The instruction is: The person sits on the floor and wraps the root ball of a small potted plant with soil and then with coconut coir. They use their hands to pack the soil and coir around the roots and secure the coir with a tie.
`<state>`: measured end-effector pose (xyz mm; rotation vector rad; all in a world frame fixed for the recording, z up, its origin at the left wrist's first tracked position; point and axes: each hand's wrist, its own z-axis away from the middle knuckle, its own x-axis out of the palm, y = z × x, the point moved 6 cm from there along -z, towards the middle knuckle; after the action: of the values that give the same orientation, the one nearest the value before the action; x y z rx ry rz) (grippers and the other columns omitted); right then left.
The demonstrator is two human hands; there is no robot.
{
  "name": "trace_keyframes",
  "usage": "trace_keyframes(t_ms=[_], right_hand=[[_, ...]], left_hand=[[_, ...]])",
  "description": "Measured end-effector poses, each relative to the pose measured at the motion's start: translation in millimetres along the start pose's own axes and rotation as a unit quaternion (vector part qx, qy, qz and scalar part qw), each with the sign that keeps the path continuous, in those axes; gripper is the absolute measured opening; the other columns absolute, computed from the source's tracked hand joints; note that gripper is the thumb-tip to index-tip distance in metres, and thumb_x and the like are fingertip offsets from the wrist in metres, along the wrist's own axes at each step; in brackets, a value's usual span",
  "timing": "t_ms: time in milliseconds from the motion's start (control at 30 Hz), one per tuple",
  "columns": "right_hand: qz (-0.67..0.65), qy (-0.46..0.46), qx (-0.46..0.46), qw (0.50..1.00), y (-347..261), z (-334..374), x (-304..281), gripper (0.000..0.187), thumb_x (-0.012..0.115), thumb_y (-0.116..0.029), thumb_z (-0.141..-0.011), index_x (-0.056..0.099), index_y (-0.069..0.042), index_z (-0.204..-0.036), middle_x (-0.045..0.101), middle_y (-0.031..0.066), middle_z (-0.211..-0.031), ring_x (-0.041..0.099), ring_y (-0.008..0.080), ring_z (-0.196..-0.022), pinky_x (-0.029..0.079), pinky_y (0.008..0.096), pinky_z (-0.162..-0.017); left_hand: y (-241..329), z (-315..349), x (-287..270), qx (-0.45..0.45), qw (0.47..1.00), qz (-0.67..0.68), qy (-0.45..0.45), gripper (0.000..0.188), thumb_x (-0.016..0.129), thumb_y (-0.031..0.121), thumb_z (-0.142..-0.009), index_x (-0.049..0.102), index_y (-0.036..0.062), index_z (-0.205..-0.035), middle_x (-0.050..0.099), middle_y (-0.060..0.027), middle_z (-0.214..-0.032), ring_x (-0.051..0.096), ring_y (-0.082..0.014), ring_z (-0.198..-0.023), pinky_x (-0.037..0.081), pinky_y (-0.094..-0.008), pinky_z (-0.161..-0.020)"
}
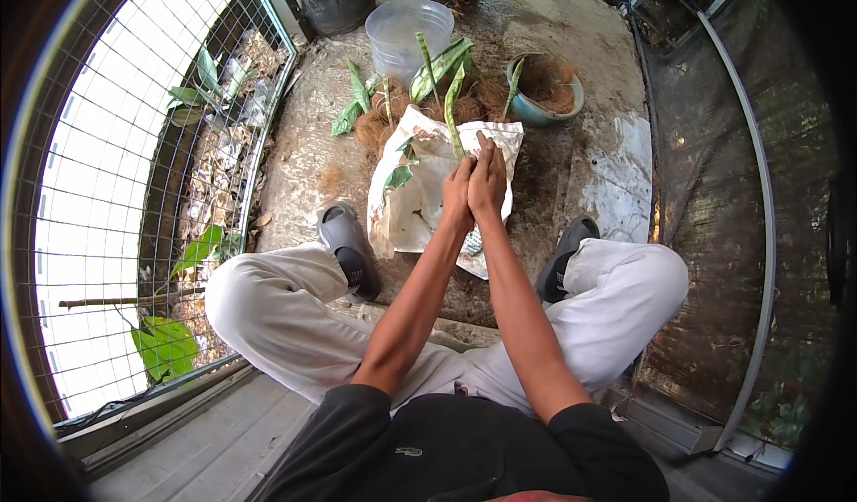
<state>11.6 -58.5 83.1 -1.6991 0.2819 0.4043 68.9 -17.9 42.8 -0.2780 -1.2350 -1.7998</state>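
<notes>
My left hand (457,193) and my right hand (487,179) meet palm to palm above a white sack (415,221). The right fingers are stretched out, pointing away from me. Less of the left fingers shows, but they look flat against the right palm. Whether anything lies between the palms is hidden. Just beyond my fingertips stands a mottled green snake plant leaf (453,114); its lower end meets the hands or passes behind them. Several brown fibre balls (370,132) with green leaves are lined up past the sack. The sack lies creased, with green print on it.
Behind the fibre balls is a clear plastic tub (409,38). A round pot (544,96) with brown fibre stands to its right. Black plant bags (337,2) are at the far edge. Wire mesh (107,190) borders the left, dark netting (714,216) the right. My sandals (350,248) flank the sack.
</notes>
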Motion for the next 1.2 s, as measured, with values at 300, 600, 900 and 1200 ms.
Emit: trace_keyframes(t_ms=[300, 600, 900, 1200], right_hand=[[-0.261, -0.127, 0.134, 0.947, -3.4, -7.3, 6.9, 0.075, 0.015, -0.060, -0.099, 0.046, -0.006, -0.139, 0.041, 0.0160, -0.145, 0.030, 0.0298, -0.139, 0.017, 0.0425, -0.115], [-0.332, -0.202, 0.157, 0.908, 15.4, -8.2, 4.3, 0.067, 0.026, -0.060, -0.099, 0.057, -0.009, -0.130, 0.058, 0.0094, -0.124, 0.052, 0.0190, -0.114, 0.035, 0.0315, -0.101], [-0.665, -0.214, 0.320, 0.639, 29.5, 13.0, 21.1, 0.044, 0.044, -0.043, -0.097, 0.060, -0.008, -0.119, 0.066, 0.0101, -0.106, 0.063, 0.0224, -0.095, 0.051, 0.0391, -0.085], [-0.710, -0.217, 0.196, 0.641, 31.5, -0.1, 22.1, 0.043, 0.035, -0.039, -0.098, 0.056, -0.007, -0.119, 0.061, 0.0080, -0.114, 0.061, 0.0210, -0.105, 0.052, 0.0339, -0.088]], left_hand=[[-15.3, -33.6, -22.7, -0.130, 0.985, 0.078, -0.076, 0.038, 0.046, 0.041, -0.094, 0.063, 0.0075, -0.100, 0.066, -0.0091, -0.090, 0.063, -0.0256, -0.079, 0.052, -0.0408, -0.075], [1.3, -18.2, -3.3, -0.157, 0.982, 0.070, -0.078, 0.037, 0.047, 0.044, -0.091, 0.061, 0.0107, -0.098, 0.065, -0.0080, -0.082, 0.064, -0.0243, -0.075, 0.053, -0.0414, -0.070], [42.2, 10.7, -0.5, 0.047, 0.922, -0.340, 0.180, 0.090, 0.032, 0.072, -0.089, 0.039, -0.0028, -0.138, 0.020, -0.0253, -0.146, 0.026, -0.0387, -0.136, 0.023, -0.0474, -0.111], [75.8, 67.8, 64.9, 0.584, 0.465, -0.610, -0.264, 0.046, 0.059, 0.040, -0.086, 0.060, 0.0075, -0.119, 0.056, -0.0125, -0.124, 0.050, -0.0342, -0.120, 0.036, -0.0475, -0.104]])
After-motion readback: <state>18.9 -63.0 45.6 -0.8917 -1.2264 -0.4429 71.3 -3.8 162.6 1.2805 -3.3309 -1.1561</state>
